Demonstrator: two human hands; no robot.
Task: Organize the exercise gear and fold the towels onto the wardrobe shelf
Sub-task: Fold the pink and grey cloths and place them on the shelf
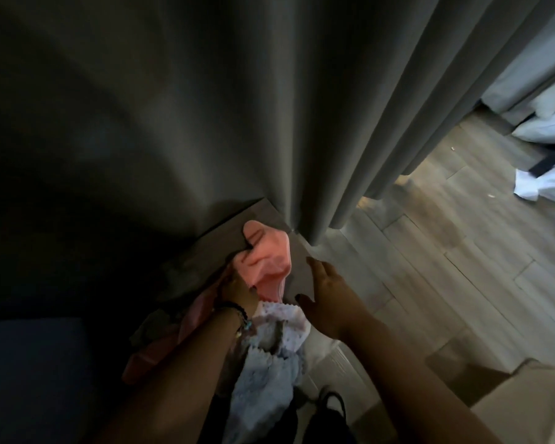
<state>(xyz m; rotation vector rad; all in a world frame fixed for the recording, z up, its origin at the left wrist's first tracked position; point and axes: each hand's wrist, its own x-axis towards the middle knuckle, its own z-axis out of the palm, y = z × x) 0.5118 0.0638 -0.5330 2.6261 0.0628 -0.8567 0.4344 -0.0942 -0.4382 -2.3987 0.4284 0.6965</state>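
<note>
Two hands work low beside the curtain, in very dim light. Most of the area left of the curtain is near black; nothing there can be identified, and the dark blue surface at lower left is unclear.

Pink towel lies bunched on the floor just at the curtain's foot, its long axis running from the curtain hem back toward the person. One end points at the hem; the near end disappears under the left hand.

Left hand grips the pink towel's near end, fingers curled into the cloth; the fingertips are hidden in the folds. A dark beaded bracelet sits on that wrist.

Right hand is just right of the pink towel, palm down, fingers straight and spread, holding nothing. Whether it touches the floor cannot be told.

White towel with scalloped edges lies crumpled nearer the person than the pink one, partly covered by the left forearm. More pink cloth shows left of that forearm, its shape unclear.

Right of the curtain, white bedding is cut off by the frame edge.
</note>
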